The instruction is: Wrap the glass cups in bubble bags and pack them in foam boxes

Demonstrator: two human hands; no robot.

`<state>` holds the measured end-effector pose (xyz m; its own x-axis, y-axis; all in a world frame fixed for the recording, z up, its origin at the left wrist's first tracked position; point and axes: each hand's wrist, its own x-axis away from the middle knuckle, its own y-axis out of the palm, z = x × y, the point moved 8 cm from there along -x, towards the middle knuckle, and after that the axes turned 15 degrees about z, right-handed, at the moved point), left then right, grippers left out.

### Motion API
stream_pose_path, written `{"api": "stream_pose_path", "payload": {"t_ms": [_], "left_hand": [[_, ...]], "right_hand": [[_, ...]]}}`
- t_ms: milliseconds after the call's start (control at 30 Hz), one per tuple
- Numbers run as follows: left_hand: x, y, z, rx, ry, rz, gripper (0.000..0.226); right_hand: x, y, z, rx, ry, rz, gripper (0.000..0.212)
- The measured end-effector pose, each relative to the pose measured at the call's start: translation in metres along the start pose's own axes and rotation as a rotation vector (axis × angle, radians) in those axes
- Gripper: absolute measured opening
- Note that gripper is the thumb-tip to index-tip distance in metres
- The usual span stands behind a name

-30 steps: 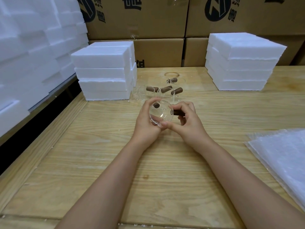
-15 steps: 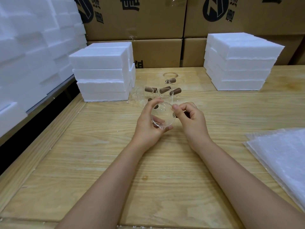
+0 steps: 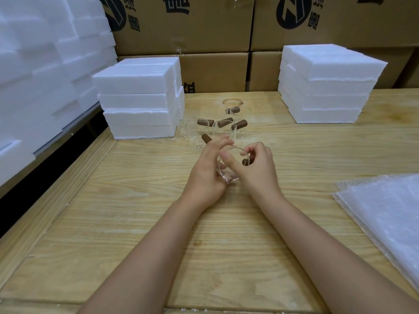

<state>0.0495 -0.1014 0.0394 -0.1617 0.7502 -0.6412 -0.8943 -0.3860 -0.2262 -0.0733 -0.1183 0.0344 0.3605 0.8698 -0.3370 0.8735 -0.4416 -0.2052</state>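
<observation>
My left hand (image 3: 205, 175) curled round the glass cup (image 3: 227, 177) from the left, fingers arched over its rim, forearm stretched forward over the wooden table (image 3: 136, 211). My right hand (image 3: 256, 171) gripped the same cup from the right, thumb across its mouth, fingers bent beside its brown handle (image 3: 245, 162). The cup lay tilted between both palms, clear-walled with a thick base. Other cups (image 3: 217, 128) stood just beyond.
</observation>
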Motion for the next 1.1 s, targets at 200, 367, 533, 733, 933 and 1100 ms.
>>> {"api": "stream_pose_path", "payload": {"t_ms": [200,367,533,733,933,1100], "left_hand": [[-0.001,-0.002,-0.007,0.014,-0.092,0.002,0.078],[-0.003,-0.008,-0.015,0.069,-0.214,0.047,0.074],[-0.004,-0.008,-0.023,0.116,-0.295,0.054,0.078],[-0.005,-0.010,-0.027,0.205,-0.357,0.055,0.071],[-0.004,-0.012,-0.025,0.299,-0.432,0.054,0.072],[-0.003,-0.011,-0.017,0.327,-0.404,0.005,0.103]], "right_hand": [[0.006,0.001,-0.011,0.091,-0.180,-0.028,0.068],[0.011,0.005,-0.013,0.032,-0.267,-0.098,0.066],[0.011,0.003,-0.018,-0.025,-0.371,-0.151,0.054],[0.002,-0.005,-0.015,-0.410,-0.140,-0.168,0.021],[-0.004,-0.005,-0.009,-0.458,-0.094,-0.129,0.023],[-0.008,-0.011,-0.007,-0.547,-0.028,-0.058,0.014]]}}
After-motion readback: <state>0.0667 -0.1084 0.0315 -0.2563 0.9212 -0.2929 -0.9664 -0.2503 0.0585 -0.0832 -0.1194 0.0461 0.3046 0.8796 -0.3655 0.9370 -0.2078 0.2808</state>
